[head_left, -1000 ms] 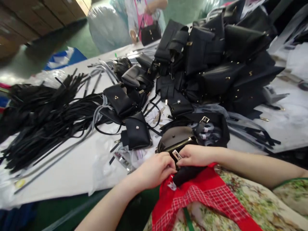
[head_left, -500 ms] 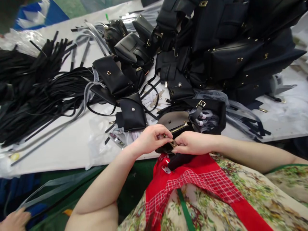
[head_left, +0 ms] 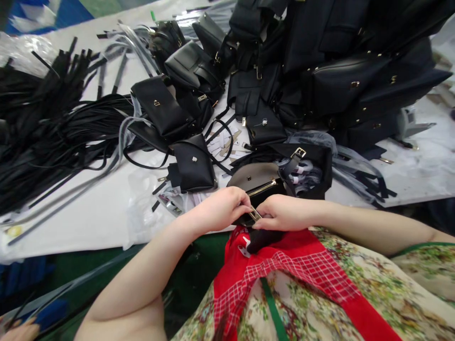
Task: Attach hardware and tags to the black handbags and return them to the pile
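A small black handbag [head_left: 253, 174] sits at the table's front edge against my apron. Its flap is folded back, showing a grey-brown lining with a gold snap, and a gold zip runs across its mouth. My left hand [head_left: 231, 204] is closed at the front of the bag, thumb and fingers pinching a rectangular gold metal clasp [head_left: 255, 214]. From the other side my right hand [head_left: 279, 211] grips the same clasp between thumb and fingers. The fingers cover part of the clasp and the bag's lower body.
Several finished-looking black bags [head_left: 159, 106] lie across the table [head_left: 88, 208], piled high at the back right. Black straps [head_left: 92, 125] are heaped at the left. An open black bag [head_left: 314, 166] holds wrapped straps beside my right hand. Another person's hand [head_left: 23, 329] shows at lower left.
My left hand has shifted slightly, with more of the gold clasp showing between the hands. The view has moved a little, and the other person's hand has dropped lower.
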Available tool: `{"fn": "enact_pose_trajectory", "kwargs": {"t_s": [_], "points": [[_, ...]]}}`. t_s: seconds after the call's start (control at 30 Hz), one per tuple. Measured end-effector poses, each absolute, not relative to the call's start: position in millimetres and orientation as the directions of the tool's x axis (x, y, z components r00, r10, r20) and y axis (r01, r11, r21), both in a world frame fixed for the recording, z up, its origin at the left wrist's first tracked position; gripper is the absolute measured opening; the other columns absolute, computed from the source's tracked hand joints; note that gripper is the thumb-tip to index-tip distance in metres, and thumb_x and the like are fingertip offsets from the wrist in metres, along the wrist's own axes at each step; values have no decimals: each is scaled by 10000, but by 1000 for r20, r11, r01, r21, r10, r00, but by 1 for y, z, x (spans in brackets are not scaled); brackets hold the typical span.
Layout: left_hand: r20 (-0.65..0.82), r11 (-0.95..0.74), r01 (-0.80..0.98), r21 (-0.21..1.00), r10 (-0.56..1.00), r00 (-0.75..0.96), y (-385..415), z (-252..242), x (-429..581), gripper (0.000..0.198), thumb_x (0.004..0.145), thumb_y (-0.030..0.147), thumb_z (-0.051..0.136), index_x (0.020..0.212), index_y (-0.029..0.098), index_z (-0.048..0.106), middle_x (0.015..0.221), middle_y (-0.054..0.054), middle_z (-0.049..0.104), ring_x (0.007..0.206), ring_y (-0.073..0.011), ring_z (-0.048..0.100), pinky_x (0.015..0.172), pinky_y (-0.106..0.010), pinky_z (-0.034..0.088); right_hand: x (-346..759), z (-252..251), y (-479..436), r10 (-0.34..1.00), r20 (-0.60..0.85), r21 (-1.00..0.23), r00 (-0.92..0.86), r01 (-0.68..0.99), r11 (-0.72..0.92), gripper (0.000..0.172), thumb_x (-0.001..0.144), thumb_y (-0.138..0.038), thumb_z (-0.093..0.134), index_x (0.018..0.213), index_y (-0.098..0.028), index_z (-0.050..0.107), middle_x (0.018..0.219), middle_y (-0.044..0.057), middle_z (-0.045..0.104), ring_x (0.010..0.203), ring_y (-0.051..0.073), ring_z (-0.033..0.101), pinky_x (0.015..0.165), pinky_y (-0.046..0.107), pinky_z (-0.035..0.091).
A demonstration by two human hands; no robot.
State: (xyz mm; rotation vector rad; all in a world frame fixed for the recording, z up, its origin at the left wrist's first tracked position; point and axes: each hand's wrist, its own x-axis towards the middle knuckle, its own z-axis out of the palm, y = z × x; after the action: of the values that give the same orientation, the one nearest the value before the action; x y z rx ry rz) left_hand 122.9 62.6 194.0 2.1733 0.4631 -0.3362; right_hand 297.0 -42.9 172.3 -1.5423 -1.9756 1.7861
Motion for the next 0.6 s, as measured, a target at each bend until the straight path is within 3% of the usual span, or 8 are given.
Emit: {"fn": "enact_pose_trajectory", "kwargs": {"t_s": [0.17, 0.37, 0.47, 0.53, 0.6], "points": [[-339, -603, 411, 684, 236, 911, 44, 192, 109, 106, 886, 166, 536, 828, 173, 625, 876, -35, 670, 796, -160, 617, 742, -271, 471, 301, 167, -47, 702, -544, -785, -459, 573, -234, 427, 879, -529, 486, 652, -169, 529, 531, -52, 420, 490, 79, 306, 474, 239, 219], [-216, -451, 457, 766, 490, 845, 47, 182, 107, 65, 840, 232, 627, 869, 179, 649, 854, -21, 671, 770, -144, 605, 731, -265, 478, 301, 168, -46, 683, -558, -791, -472, 551, -265, 393, 877, -504, 504, 686, -166, 567, 549, -52, 433, 498, 80, 322, 475, 237, 232], [-294, -318, 477, 819, 481, 826, 48, 175, 113, 186, 780, 270, 696, 948, 192, 693, 884, -18, 706, 739, -134, 616, 695, -244, 482, 301, 167, -47, 681, -540, -814, -495, 514, -272, 409, 876, -523, 510, 724, -157, 614, 557, -48, 444, 508, 85, 341, 481, 234, 255], [-395, -170, 506, 846, 438, 807, 43, 169, 117, 150, 821, 305, 647, 861, 176, 711, 806, -17, 716, 712, -134, 629, 654, -229, 481, 301, 166, -49, 662, -525, -840, -534, 450, -303, 409, 855, -533, 547, 772, -148, 655, 586, -38, 495, 528, 91, 377, 498, 230, 292], [-489, -12, 541, 841, 410, 770, 36, 161, 119, 267, 871, 359, 576, 758, 148, 696, 707, -25, 704, 644, -133, 627, 592, -221, 475, 303, 163, -53, 631, -477, -879, -612, 334, -340, 378, 824, -508, 610, 864, -143, 698, 667, -17, 583, 582, 104, 451, 547, 226, 352]]}}
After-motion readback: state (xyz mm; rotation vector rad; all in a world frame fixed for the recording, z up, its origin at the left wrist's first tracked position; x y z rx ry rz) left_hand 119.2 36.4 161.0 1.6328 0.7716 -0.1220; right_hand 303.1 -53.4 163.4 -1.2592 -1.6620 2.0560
